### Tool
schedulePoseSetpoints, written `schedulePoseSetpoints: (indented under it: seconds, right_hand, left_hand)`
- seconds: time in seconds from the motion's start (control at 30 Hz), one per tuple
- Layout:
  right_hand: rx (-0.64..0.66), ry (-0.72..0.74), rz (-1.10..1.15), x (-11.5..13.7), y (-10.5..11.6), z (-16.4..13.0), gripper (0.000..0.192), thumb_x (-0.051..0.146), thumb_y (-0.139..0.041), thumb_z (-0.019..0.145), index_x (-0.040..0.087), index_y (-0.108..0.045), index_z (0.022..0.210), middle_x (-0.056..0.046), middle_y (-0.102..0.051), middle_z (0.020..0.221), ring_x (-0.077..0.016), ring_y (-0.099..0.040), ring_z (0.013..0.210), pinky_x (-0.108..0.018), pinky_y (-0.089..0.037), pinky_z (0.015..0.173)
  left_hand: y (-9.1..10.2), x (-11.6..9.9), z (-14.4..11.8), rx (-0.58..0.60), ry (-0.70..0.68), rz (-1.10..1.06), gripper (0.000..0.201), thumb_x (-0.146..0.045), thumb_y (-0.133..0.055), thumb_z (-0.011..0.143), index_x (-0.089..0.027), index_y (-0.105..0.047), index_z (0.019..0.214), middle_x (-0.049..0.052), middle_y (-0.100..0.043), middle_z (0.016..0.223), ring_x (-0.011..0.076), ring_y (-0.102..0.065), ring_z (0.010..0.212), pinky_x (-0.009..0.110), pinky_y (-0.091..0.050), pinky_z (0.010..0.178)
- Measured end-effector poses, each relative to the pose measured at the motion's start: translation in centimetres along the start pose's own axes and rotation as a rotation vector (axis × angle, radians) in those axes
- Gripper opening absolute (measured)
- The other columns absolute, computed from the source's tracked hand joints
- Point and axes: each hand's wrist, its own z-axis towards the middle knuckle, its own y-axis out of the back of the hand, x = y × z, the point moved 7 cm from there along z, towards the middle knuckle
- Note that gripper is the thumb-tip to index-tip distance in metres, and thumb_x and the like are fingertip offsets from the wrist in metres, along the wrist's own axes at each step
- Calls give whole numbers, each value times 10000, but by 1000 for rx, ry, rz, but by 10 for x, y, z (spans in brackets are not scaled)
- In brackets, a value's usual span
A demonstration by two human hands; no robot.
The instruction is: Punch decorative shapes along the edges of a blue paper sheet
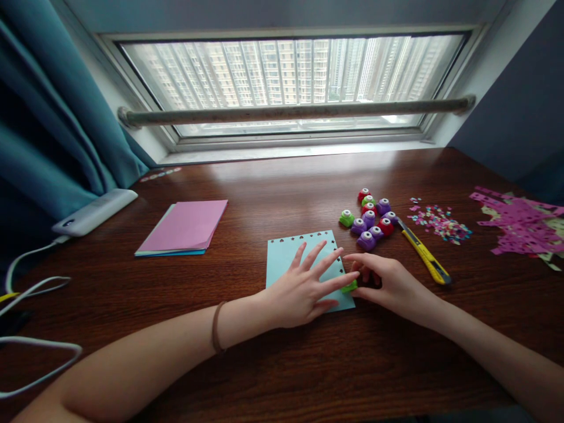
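Observation:
A light blue sheet of paper [282, 258] lies on the desk, with small punched shapes along its top and right edges. My left hand [304, 288] rests flat on it, fingers spread, the tip of one finger over a green craft punch [349, 287] at the sheet's right edge. My right hand [390, 285] is at that same edge, fingers curled and thumb against the green punch. Most of this punch is hidden behind my fingers. Just beyond, several purple, red and green craft punches [369, 219] stand in a cluster.
Right of the punches lie a yellow utility knife [425, 255], confetti [445, 223] and punched pink paper strips [524, 220]. On the left are a stack of coloured paper [185, 223], a white device [94, 212] and white cables [39, 286]. A window [291, 76] with a rail is behind the desk.

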Motion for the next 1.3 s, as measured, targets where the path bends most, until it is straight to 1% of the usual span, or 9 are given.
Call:
schedulePoseSetpoints:
  seconds: [0.13, 0.33, 0.47, 0.77, 0.9, 1.07, 1.3]
  right_hand:
    - [2, -8, -10, -2, 0, 0, 459, 122, -672, 705, 183, -540, 1141, 10, -610, 860, -118, -536, 699, -211, -426, 622]
    - [12, -19, -17, -2, -1, -1, 428, 168, -669, 729, 172, -542, 1137, -2, -609, 863, -128, -539, 712, -222, -432, 627]
    - [20, -26, -24, -2, -1, -1, 427, 168, -673, 723, 169, -547, 1131, -5, -610, 859, -133, -541, 712, -227, -433, 624]
    - [17, -21, -25, -2, -1, -1, 421, 169, -663, 730, 163, -545, 1134, -6, -606, 855, -132, -540, 713, -229, -433, 627]
    - [26, -31, -29, -2, -1, -1, 422, 164, -663, 726, 160, -547, 1131, -8, -607, 849, -134, -538, 706, -230, -432, 616]
    - [23, -31, -27, -2, -1, -1, 417, 172, -664, 727, 164, -548, 1128, -6, -606, 842, -135, -539, 703, -232, -435, 619]
    - [10, -24, -39, -2, -1, -1, 423, 146, -666, 709, 169, -553, 1116, -13, -619, 860, -138, -551, 713, -235, -439, 627]
  left_hand:
    - [-3, 1, 0, 8, -17, -58, 582, -389, -441, 903, -345, -160, 1411, 77, -127, 1493, 363, -41, 1351, 629, -126, 1027]
    - [-6, 3, -1, 7, -12, -137, 561, -411, -396, 915, -356, -138, 1410, 161, -89, 1480, 400, -111, 1333, 622, -203, 999]
    - [-7, 3, -1, 22, -16, -143, 549, -420, -361, 924, -342, -126, 1414, 190, -141, 1460, 404, -151, 1323, 612, -214, 999]
    - [-8, 2, 0, 17, -21, -125, 550, -418, -360, 923, -337, -125, 1414, 197, -157, 1454, 408, -152, 1322, 612, -215, 995]
    - [-7, 2, 0, 14, -20, -129, 548, -421, -363, 922, -341, -131, 1412, 185, -157, 1458, 402, -149, 1325, 613, -215, 996]
    - [-8, 2, 0, 20, -20, -122, 545, -424, -354, 924, -339, -131, 1413, 197, -163, 1452, 406, -146, 1324, 611, -217, 996]
    - [-7, 2, -1, 13, -13, -134, 545, -418, -359, 923, -331, -137, 1413, 188, -142, 1461, 400, -138, 1327, 614, -212, 998]
